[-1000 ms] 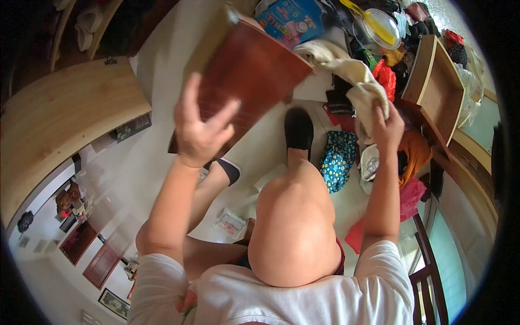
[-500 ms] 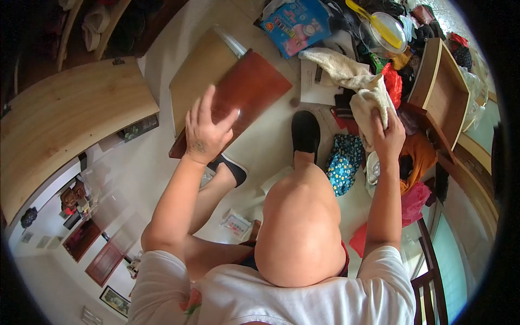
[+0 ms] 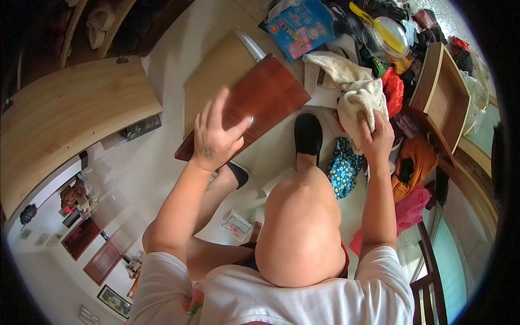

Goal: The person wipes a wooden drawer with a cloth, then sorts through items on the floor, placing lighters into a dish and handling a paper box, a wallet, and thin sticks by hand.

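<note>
My left hand (image 3: pixel 215 132) has its fingers spread over the reddish-brown front of a drawer (image 3: pixel 271 89). The thumb lies by the small shiny knob, and whether the palm presses on the wood I cannot tell. Beyond that front, the drawer's tan underside or inside slopes away on the floor. My right hand (image 3: pixel 376 138) pinches a cream cloth (image 3: pixel 364 100), whose far end stretches across a heap of items. Under the cloth's left end is a white sheet or box (image 3: pixel 319 89). A blue flowered cloth (image 3: pixel 345 168) lies just left of my right wrist.
A second drawer (image 3: pixel 441 97) stands tilted at the right, beside a red plastic bag (image 3: pixel 392 92) and an orange cloth (image 3: pixel 414 168). At the back are a blue package (image 3: pixel 300 27) and a yellow utensil (image 3: pixel 379 27). A wooden cabinet panel (image 3: pixel 76 124) spans the left.
The drawer under my left hand has shifted right and turned slightly, with the hand moving the same way. My right hand has drawn the held end of the cream cloth slightly left and nearer to me.
</note>
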The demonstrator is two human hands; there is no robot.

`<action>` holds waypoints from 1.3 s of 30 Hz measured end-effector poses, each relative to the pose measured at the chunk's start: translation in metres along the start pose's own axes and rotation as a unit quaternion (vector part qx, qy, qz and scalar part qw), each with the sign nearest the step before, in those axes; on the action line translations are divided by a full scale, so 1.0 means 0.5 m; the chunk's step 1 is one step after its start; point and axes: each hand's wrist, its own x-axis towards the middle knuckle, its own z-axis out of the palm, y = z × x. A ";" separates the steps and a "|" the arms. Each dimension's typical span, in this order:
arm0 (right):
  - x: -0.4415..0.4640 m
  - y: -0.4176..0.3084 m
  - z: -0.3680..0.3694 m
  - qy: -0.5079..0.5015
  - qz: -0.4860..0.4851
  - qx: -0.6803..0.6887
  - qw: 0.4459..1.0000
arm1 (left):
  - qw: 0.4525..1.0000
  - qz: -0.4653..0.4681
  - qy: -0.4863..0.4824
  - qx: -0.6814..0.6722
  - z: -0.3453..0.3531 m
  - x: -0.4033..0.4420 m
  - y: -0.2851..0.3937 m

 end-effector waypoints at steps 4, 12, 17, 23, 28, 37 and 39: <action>0.005 0.008 0.008 -0.012 0.151 0.174 0.973 | 0.992 -0.039 0.059 -0.107 -0.075 0.009 -0.016; 0.092 -0.144 0.117 -0.107 0.018 0.181 0.978 | 0.841 -0.206 0.199 -0.459 -0.088 -0.059 -0.089; 0.049 -0.178 0.357 -0.354 -0.228 -0.074 0.904 | 0.864 -0.184 0.188 -0.429 -0.039 -0.045 -0.045; -0.003 -0.175 0.462 -0.503 -0.360 -0.166 0.768 | 0.869 -0.196 0.204 -0.405 -0.037 -0.043 -0.042; 0.001 -0.203 0.443 -0.563 -0.330 -0.230 0.722 | 0.879 -0.202 0.214 -0.375 -0.020 -0.059 -0.059; 0.108 -0.121 0.352 -0.364 -0.106 -0.064 0.923 | 0.843 -0.275 0.220 -0.407 0.002 -0.078 -0.071; 0.117 -0.176 0.379 -0.180 -0.084 0.023 0.980 | 0.830 -0.283 0.226 -0.424 0.005 -0.073 -0.072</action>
